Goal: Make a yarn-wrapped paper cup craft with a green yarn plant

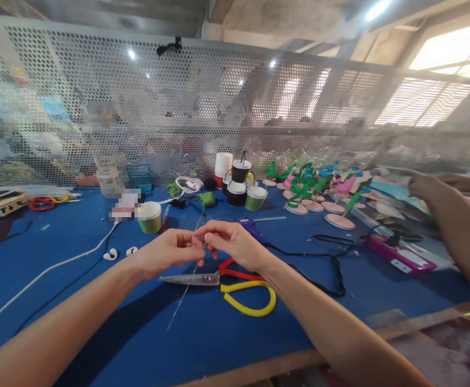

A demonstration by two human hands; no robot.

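My left hand and my right hand meet over the middle of the table, fingertips pinched close together. A thin strand of yarn passes between them. Its pale lower end hangs toward the table, and the green upper part runs back toward a small green yarn ball. The exact grip is partly hidden by the fingers. Just below my hands lie scissors with one red and one yellow handle, blades pointing left. Beyond my right hand is a blue glue gun with a black cord.
A green-wrapped cup, earphones and a white cable are on the left. Stacked cups and felt plants on pink discs stand behind. A purple power strip and another person's arm are at right.
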